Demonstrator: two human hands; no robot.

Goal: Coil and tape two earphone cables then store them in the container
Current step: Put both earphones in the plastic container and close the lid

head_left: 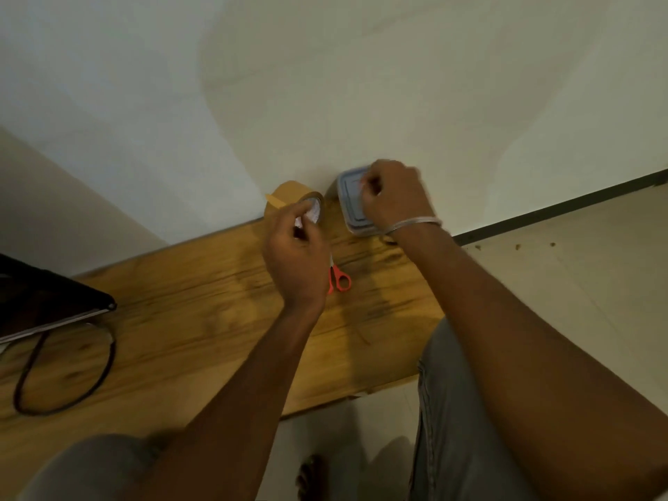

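A: At the far left, what lies on your wooden table (202, 320)?

B: A dark flat case (47, 301) at the left edge, and in front of it a dark cable (65, 377) lying in a loose loop on the wood.

A: Moving right, how is your left hand (296, 262) set?

B: Its fingers are curled narrow at the roll of brown tape (289, 197), with the fingertips at the roll's white core. The roll stands on edge against the wall (325, 85), a short free tab sticking out at its upper left. Whether you pinch an earphone cable there, I cannot tell; blur hides it.

A: And just under that hand?

B: Orange-handled scissors (339, 278), flat on the table, partly hidden by your wrist.

A: Farther right?

B: The container (349, 197), clear with a blue-grey lid on it, sits by the wall just beside the tape. Your right hand (392, 193) rests over its lid, fingers bunched narrow; what they grip is not visible. A thin bangle (415, 223) circles that wrist.
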